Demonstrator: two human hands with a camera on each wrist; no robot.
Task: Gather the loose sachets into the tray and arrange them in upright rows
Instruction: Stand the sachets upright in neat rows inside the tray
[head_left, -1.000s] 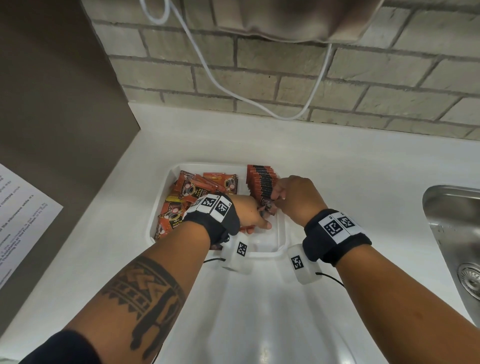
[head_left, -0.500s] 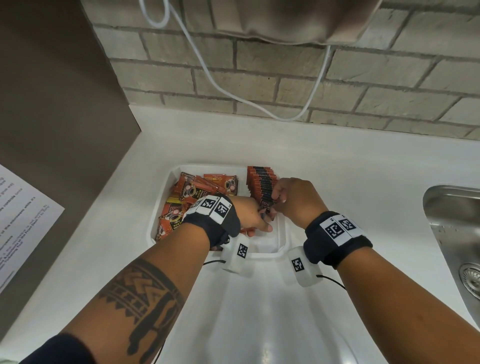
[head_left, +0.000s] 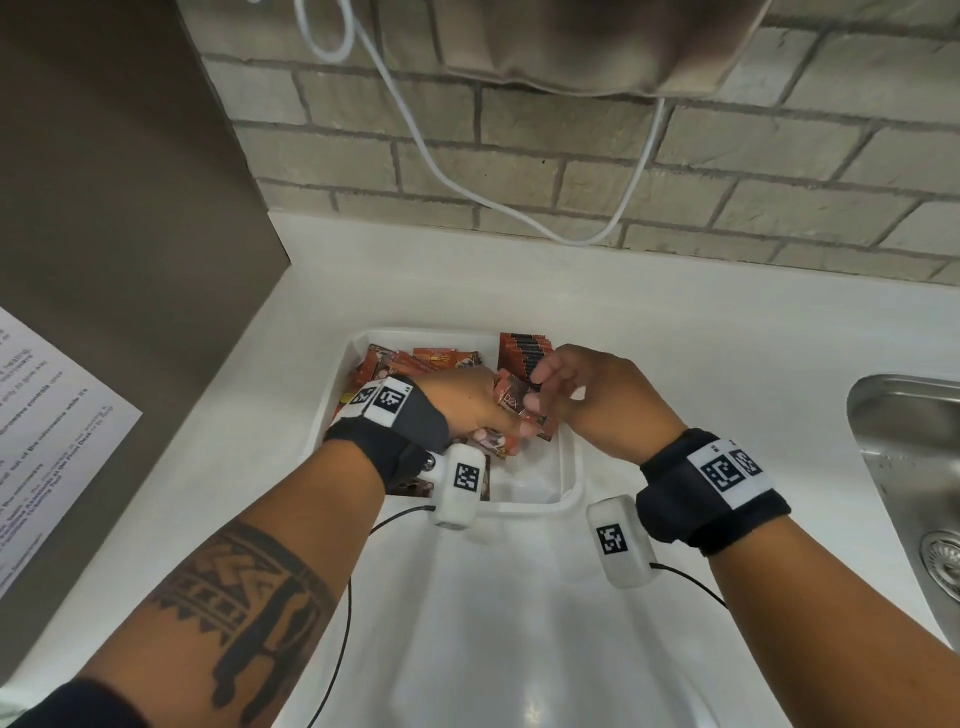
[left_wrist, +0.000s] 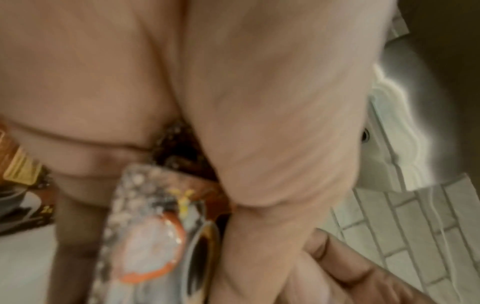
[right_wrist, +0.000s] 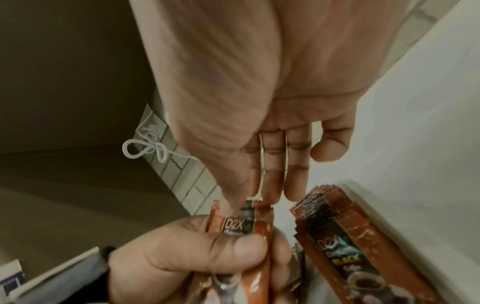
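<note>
Paper notice (head_left: 47, 431): I see it at far left, on the brown panel beside the worktop (head_left: 675, 332).
Loose sachets (head_left: 415, 361): a jumble lies flat in the left half of the white tray (head_left: 569, 483), partly hidden behind my left wrist.
Left hand (head_left: 467, 410): over the tray, its fingers curled round a small bundle of sachets (right_wrist: 249, 228); the right wrist view shows the thumb pressed across a "D2X" pack, the top ends sticking out above the fist.
Upright row (head_left: 522, 351): a tight stack of sachets stands on edge against the tray's right wall, at the far end, just beside the held bundle.
Right hand (head_left: 592, 400): its fingers (right_wrist: 272, 181) reach down straight and close together, thumb and forefinger pinching the top edge of the bundle that my left hand grips.
Sink (head_left: 914, 467): steel basin at far right, well apart from the tray.
Backdrop: brick wall (head_left: 779, 171) with a white cable (head_left: 498, 208) looping down it.
</note>
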